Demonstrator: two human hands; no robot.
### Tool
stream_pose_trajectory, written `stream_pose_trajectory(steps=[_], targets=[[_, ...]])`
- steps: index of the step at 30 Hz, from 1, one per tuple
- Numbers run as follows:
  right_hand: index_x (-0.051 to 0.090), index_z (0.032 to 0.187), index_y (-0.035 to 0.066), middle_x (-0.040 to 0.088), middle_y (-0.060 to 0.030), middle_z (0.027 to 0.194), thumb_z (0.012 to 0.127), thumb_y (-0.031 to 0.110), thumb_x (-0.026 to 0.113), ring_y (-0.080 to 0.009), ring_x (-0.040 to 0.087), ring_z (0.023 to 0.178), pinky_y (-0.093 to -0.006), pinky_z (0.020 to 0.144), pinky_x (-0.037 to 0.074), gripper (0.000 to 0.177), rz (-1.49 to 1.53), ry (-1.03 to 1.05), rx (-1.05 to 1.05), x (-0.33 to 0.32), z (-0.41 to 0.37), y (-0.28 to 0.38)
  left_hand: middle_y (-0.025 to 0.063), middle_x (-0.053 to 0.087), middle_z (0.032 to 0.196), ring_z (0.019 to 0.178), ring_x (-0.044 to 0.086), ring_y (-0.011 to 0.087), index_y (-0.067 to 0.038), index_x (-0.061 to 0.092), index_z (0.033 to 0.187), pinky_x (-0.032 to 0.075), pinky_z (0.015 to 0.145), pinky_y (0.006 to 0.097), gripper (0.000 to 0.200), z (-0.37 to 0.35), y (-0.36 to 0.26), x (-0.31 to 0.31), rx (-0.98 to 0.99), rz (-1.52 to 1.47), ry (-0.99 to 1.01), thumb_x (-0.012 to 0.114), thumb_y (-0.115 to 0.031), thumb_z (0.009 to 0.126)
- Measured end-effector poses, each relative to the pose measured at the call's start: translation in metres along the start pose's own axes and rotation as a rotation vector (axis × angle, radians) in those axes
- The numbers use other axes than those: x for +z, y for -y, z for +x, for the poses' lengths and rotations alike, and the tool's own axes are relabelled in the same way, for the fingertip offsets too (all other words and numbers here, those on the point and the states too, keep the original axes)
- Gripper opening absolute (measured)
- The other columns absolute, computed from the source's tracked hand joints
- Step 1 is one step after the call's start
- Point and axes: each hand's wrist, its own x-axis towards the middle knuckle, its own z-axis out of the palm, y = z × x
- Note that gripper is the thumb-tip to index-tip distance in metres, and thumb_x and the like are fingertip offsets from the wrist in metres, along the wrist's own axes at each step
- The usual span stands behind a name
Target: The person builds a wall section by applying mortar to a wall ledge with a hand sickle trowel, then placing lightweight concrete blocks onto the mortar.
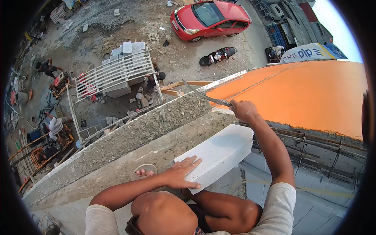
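A long white block [221, 152] lies slantwise in front of my knees. Spread over its near left end is my left hand [182, 172], palm down with the fingers apart. My right hand [244, 110] is beyond the block's far end, its fingers wrapped round the handle of a long, thin curved blade [203, 94]. The blade points up and left over a rough, mortar-like ledge [156, 119]. Part of the block's near end is hidden under my left hand.
Far below are a red car [211, 19], a motorcycle [217, 56], stacked blocks [127, 49] under a white slatted frame [113, 74] and several people. An orange surface [313, 98] and rebar [303, 149] lie to the right. A sandalled foot [144, 172] rests by the ledge.
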Motion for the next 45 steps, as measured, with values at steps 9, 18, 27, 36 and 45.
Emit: stream_pose_trajectory(steps=[9, 18, 27, 36, 45], targets=[[0.06, 0.116, 0.009, 0.072, -0.0164, 0.098, 0.095, 0.028, 0.055, -0.0324, 0.069, 0.097, -0.0454, 0.081, 0.053, 0.028, -0.238, 0.21, -0.099, 0.086, 0.044, -0.069, 0.0281, 0.005, 0.16, 0.149, 0.007, 0.0446, -0.013, 0.005, 0.158, 0.011, 0.119, 0.0541, 0.111, 0.002, -0.006, -0.011, -0.025, -0.002, 0.095, 0.059, -0.072, 0.081], [0.063, 0.112, 0.01, 0.072, -0.0152, 0.097, 0.095, 0.027, 0.056, -0.032, 0.07, 0.095, -0.0443, 0.08, 0.054, 0.025, -0.159, 0.152, -0.004, 0.087, 0.041, -0.076, 0.0276, 0.003, 0.16, 0.149, 0.005, 0.0449, -0.013, 0.004, 0.158, 0.01, 0.119, 0.0543, 0.115, 0.003, -0.007, -0.011, -0.037, -0.001, 0.115, 0.061, -0.073, 0.079], [0.064, 0.11, 0.009, 0.073, -0.0135, 0.092, 0.092, 0.026, 0.059, -0.0319, 0.071, 0.09, -0.0448, 0.077, 0.055, 0.024, -0.122, 0.109, -0.003, 0.086, 0.021, -0.076, 0.0274, 0.003, 0.16, 0.148, 0.005, 0.0454, -0.013, 0.004, 0.158, 0.009, 0.119, 0.0543, 0.115, 0.002, -0.006, -0.009, -0.038, -0.002, 0.113, 0.061, -0.074, 0.078], [0.065, 0.108, 0.009, 0.073, -0.0147, 0.089, 0.091, 0.021, 0.059, -0.0317, 0.071, 0.087, -0.0444, 0.074, 0.055, 0.022, -0.109, 0.047, -0.041, 0.079, 0.018, -0.063, 0.0282, 0.002, 0.16, 0.149, 0.004, 0.0451, -0.013, 0.004, 0.158, 0.008, 0.119, 0.0554, 0.118, 0.004, -0.004, -0.009, -0.033, -0.01, 0.115, 0.062, -0.076, 0.076], [0.064, 0.105, 0.009, 0.072, -0.0161, 0.084, 0.092, 0.019, 0.054, -0.0329, 0.071, 0.084, -0.0447, 0.071, 0.054, 0.02, -0.147, 0.008, -0.069, 0.078, 0.009, -0.058, 0.0264, 0.001, 0.161, 0.149, 0.003, 0.0444, -0.015, 0.004, 0.159, 0.006, 0.119, 0.0575, 0.119, 0.004, -0.004, -0.009, -0.043, -0.043, 0.12, 0.062, -0.076, 0.075]])
